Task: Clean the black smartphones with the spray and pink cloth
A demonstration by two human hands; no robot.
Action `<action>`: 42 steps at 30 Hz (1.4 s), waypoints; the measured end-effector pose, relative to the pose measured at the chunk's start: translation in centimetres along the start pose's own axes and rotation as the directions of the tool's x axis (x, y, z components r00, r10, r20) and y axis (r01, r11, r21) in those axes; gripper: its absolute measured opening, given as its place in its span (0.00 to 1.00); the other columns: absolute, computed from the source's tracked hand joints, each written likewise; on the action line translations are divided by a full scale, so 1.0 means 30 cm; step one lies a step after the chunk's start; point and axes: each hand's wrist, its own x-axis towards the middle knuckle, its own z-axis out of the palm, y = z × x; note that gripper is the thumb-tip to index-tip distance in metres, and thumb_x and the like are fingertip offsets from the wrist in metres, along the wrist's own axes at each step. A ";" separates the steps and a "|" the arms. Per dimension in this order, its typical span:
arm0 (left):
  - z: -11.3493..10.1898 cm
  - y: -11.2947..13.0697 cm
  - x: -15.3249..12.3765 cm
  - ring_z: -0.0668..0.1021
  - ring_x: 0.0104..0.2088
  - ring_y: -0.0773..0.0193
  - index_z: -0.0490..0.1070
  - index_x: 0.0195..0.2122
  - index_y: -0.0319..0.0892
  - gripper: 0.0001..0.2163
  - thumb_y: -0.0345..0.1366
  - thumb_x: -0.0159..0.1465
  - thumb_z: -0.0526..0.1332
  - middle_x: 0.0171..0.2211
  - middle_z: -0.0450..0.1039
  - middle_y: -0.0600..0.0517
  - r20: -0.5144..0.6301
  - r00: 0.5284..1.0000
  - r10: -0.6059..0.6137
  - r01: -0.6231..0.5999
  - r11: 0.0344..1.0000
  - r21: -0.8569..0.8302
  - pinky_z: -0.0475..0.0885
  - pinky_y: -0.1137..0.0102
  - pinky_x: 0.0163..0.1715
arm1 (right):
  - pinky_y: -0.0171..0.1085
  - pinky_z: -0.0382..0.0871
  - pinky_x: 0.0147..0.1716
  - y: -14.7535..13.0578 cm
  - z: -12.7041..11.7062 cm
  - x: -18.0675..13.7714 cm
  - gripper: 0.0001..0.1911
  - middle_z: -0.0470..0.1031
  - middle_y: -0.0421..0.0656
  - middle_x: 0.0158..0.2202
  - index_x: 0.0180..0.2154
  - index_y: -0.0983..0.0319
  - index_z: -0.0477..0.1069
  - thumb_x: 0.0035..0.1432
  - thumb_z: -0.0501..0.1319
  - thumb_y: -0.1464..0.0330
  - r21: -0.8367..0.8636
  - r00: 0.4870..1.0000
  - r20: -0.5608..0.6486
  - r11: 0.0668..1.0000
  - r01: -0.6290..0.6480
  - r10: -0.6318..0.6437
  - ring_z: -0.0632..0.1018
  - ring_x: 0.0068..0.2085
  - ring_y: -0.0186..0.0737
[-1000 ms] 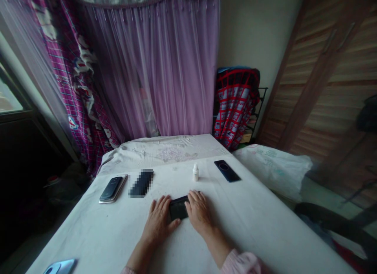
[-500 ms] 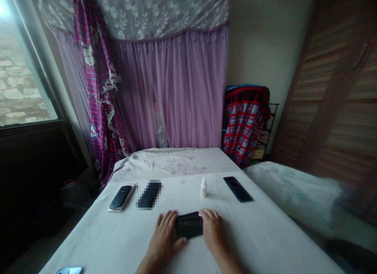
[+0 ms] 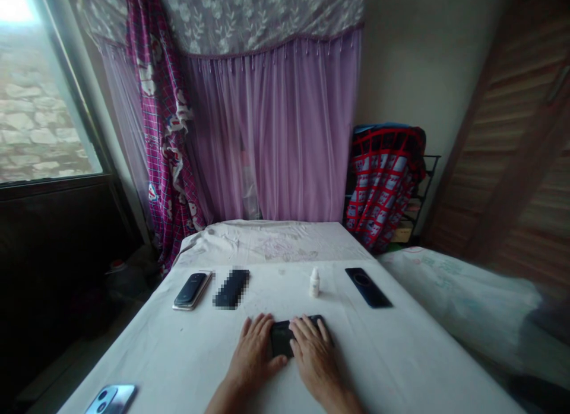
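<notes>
A dark smartphone (image 3: 281, 338) lies face up on the white-covered table. My left hand (image 3: 253, 350) grips its left end, fingers at the far corner and thumb along the near edge. My right hand (image 3: 313, 350) lies flat across the right part of the phone, its fingers stretched out and slightly apart, covering much of the screen. Behind the phone stands a small white dropper bottle (image 3: 314, 284), upright and apart from both hands.
On the table (image 3: 214, 366) are a dark phone (image 3: 369, 288) at the right, a blurred-out dark item (image 3: 231, 288), a black phone (image 3: 190, 288) on another pale flat device, and a light-blue phone (image 3: 111, 398) near the front left. A plastic sack (image 3: 454, 289) lies beyond the right edge.
My right hand has moved from the phone's right edge onto its top, over the screen. My left hand keeps its place at the left end. The camera view has shifted slightly left.
</notes>
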 end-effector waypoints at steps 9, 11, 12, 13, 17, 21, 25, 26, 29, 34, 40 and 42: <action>-0.067 0.041 0.014 0.62 0.63 0.45 0.58 0.62 0.40 0.34 0.51 0.59 0.62 0.62 0.61 0.39 0.163 0.984 -0.067 0.082 0.993 -0.085 0.53 0.46 0.62 | 0.51 0.52 0.62 0.034 -0.041 -0.009 0.21 0.69 0.48 0.58 0.55 0.63 0.70 0.66 0.47 0.68 -0.058 0.997 -0.052 0.996 -0.066 0.063 0.67 0.60 0.47; -0.074 0.043 0.019 0.61 0.64 0.46 0.58 0.63 0.41 0.34 0.50 0.58 0.63 0.63 0.60 0.40 0.192 0.978 -0.080 0.100 0.990 -0.096 0.51 0.46 0.62 | 0.50 0.51 0.62 -0.012 -0.035 -0.001 0.21 0.69 0.48 0.58 0.56 0.63 0.69 0.66 0.47 0.68 -0.037 1.000 -0.019 0.999 -0.013 0.013 0.67 0.60 0.45; -0.077 0.044 0.021 0.61 0.64 0.46 0.58 0.63 0.42 0.34 0.50 0.58 0.63 0.63 0.60 0.41 0.201 0.976 -0.084 0.106 0.989 -0.101 0.51 0.46 0.62 | 0.49 0.50 0.63 -0.037 -0.033 0.002 0.21 0.68 0.48 0.59 0.56 0.63 0.68 0.66 0.47 0.68 -0.026 1.000 0.007 1.000 0.016 -0.016 0.67 0.60 0.44; -0.080 0.045 0.022 0.60 0.64 0.46 0.57 0.63 0.42 0.33 0.50 0.59 0.63 0.63 0.60 0.41 0.208 0.974 -0.087 0.111 0.988 -0.106 0.51 0.46 0.62 | 0.49 0.50 0.63 -0.059 -0.033 0.004 0.21 0.68 0.47 0.59 0.57 0.63 0.67 0.67 0.47 0.68 -0.016 0.999 0.033 0.999 0.042 -0.042 0.66 0.61 0.43; -0.086 0.048 0.024 0.60 0.64 0.47 0.57 0.63 0.42 0.32 0.48 0.59 0.62 0.63 0.60 0.41 0.221 0.971 -0.092 0.120 0.985 -0.121 0.51 0.46 0.62 | 0.50 0.49 0.63 -0.089 -0.047 0.003 0.22 0.66 0.46 0.61 0.58 0.62 0.66 0.67 0.47 0.67 0.007 0.992 0.098 0.997 0.078 -0.079 0.64 0.62 0.43; -0.079 0.041 0.021 0.60 0.64 0.47 0.56 0.63 0.42 0.33 0.49 0.59 0.63 0.63 0.60 0.41 0.206 0.975 -0.080 0.111 0.984 -0.142 0.50 0.46 0.62 | 0.53 0.47 0.63 -0.011 -0.072 -0.003 0.21 0.68 0.46 0.59 0.57 0.60 0.67 0.67 0.47 0.66 -0.057 0.999 0.042 0.998 -0.029 0.031 0.65 0.61 0.45; -0.068 0.029 0.019 0.59 0.64 0.47 0.57 0.63 0.43 0.34 0.50 0.58 0.63 0.64 0.59 0.41 0.197 0.977 -0.080 0.113 0.980 -0.164 0.50 0.47 0.62 | 0.56 0.47 0.61 0.057 -0.080 -0.003 0.21 0.69 0.48 0.58 0.56 0.60 0.68 0.67 0.46 0.67 -0.121 0.992 -0.020 0.985 -0.123 0.122 0.65 0.61 0.49; -0.066 0.026 0.018 0.58 0.65 0.46 0.57 0.62 0.43 0.34 0.51 0.57 0.64 0.64 0.58 0.40 0.196 0.976 -0.091 0.124 0.978 -0.166 0.50 0.47 0.62 | 0.56 0.47 0.61 0.059 -0.078 -0.002 0.21 0.69 0.48 0.58 0.56 0.61 0.68 0.67 0.45 0.67 -0.122 0.992 -0.018 0.984 -0.127 0.126 0.65 0.61 0.49; -0.063 0.016 0.018 0.57 0.65 0.44 0.59 0.61 0.41 0.35 0.51 0.55 0.65 0.65 0.56 0.37 0.202 0.973 -0.111 0.147 0.974 -0.173 0.51 0.46 0.62 | 0.55 0.47 0.62 0.031 -0.066 0.007 0.21 0.68 0.48 0.59 0.56 0.62 0.68 0.67 0.46 0.66 -0.101 0.995 0.011 0.990 -0.099 0.101 0.64 0.61 0.49; -0.059 0.003 0.017 0.59 0.65 0.45 0.59 0.61 0.44 0.34 0.47 0.55 0.66 0.64 0.59 0.41 0.214 0.972 -0.094 0.135 0.972 -0.190 0.53 0.46 0.62 | 0.53 0.45 0.63 -0.072 -0.046 0.032 0.21 0.67 0.47 0.60 0.58 0.60 0.66 0.68 0.47 0.65 -0.041 0.997 0.080 0.999 0.025 -0.021 0.63 0.62 0.45; -0.059 0.005 0.018 0.59 0.65 0.45 0.61 0.60 0.41 0.33 0.46 0.55 0.66 0.63 0.59 0.39 0.217 0.970 -0.106 0.148 0.971 -0.189 0.53 0.48 0.62 | 0.49 0.42 0.64 -0.136 -0.051 0.023 0.21 0.67 0.44 0.60 0.59 0.59 0.64 0.67 0.49 0.63 0.066 0.980 0.147 0.990 0.128 -0.137 0.62 0.63 0.42; -0.062 0.007 0.019 0.58 0.65 0.45 0.60 0.60 0.41 0.33 0.47 0.55 0.66 0.63 0.59 0.39 0.221 0.970 -0.105 0.149 0.970 -0.193 0.52 0.48 0.62 | 0.50 0.41 0.64 -0.111 -0.065 0.000 0.21 0.67 0.43 0.60 0.59 0.57 0.65 0.67 0.49 0.64 0.060 0.977 0.144 0.987 0.149 -0.156 0.62 0.63 0.42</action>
